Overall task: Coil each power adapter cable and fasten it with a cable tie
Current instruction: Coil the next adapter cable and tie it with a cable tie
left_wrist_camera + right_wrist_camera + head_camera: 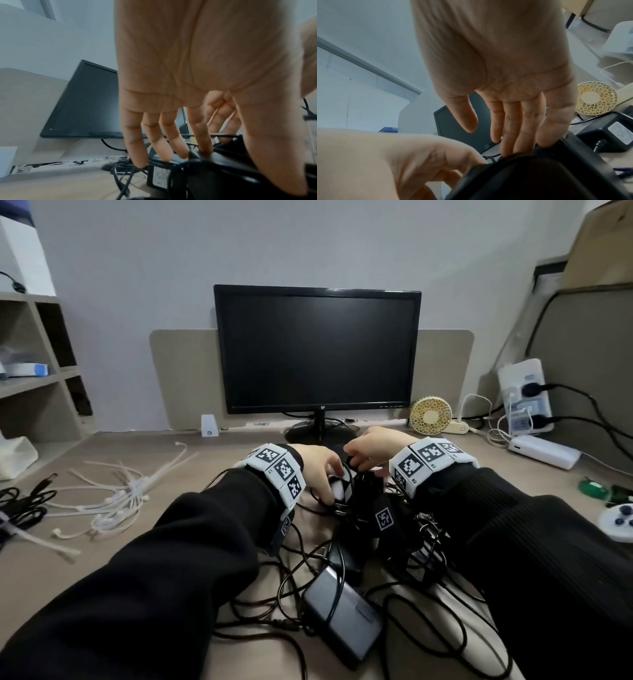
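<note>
Black adapter cables (346,559) tangled mid-desk before the monitor (317,350); left hand (317,465) and right hand (371,448), fingers extended, touch one adapter (363,494), sorting stage; next: isolate one lead, coil, fetch white ties (113,501).

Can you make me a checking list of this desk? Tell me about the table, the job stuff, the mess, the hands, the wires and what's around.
Surface: tan desk, partly bare at left.
Job's things: white cable ties heaped at left; black power adapters tangled in the middle.
Clutter: yellow fan, white game controller at right.
Grippers: left hand and right hand both reach into the adapter pile, fingers on black cable; exact grip hidden.
Cables: black cables loose, uncoiled; one bundle at far left.
Surroundings: dark monitor, shelves, power strip.
</note>
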Demonstrator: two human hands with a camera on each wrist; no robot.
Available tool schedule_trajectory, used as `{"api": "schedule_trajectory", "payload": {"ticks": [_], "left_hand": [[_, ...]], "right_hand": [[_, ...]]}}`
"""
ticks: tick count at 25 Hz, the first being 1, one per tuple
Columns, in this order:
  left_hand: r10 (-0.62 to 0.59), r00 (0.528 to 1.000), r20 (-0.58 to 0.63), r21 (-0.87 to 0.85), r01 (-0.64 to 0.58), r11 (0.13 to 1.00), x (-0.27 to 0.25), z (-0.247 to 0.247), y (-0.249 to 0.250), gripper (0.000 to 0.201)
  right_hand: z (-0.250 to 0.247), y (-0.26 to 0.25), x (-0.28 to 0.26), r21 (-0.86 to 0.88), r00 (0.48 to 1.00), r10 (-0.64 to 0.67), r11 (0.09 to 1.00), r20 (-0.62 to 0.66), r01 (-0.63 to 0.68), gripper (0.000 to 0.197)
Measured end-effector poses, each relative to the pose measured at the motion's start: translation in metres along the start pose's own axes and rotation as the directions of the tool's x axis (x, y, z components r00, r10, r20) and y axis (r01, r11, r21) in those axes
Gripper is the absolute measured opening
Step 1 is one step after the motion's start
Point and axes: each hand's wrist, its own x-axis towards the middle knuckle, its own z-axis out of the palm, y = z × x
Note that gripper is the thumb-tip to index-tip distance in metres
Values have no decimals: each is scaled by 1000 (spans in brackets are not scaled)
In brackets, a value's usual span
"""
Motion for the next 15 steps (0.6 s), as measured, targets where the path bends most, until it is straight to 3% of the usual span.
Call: {"api": "schedule_trajectory", "payload": {"ticks": [7,11,15], "left_hand": [[-4,996,86,123,-7,992,4,2,-3,54],[-25,990,-140,25,29,999,-21,-17,-18,63],[-38,934,-354,-190,-32,981,-54,-46,-52,59]], "right_hand": [[-6,-3,-3,1,998,-43,999,37,43,15],[-3,-16,-5,-91,986,-165,982,31,167,34],[9,-44,-2,-59,938,-345,936,29,346,41]]}}
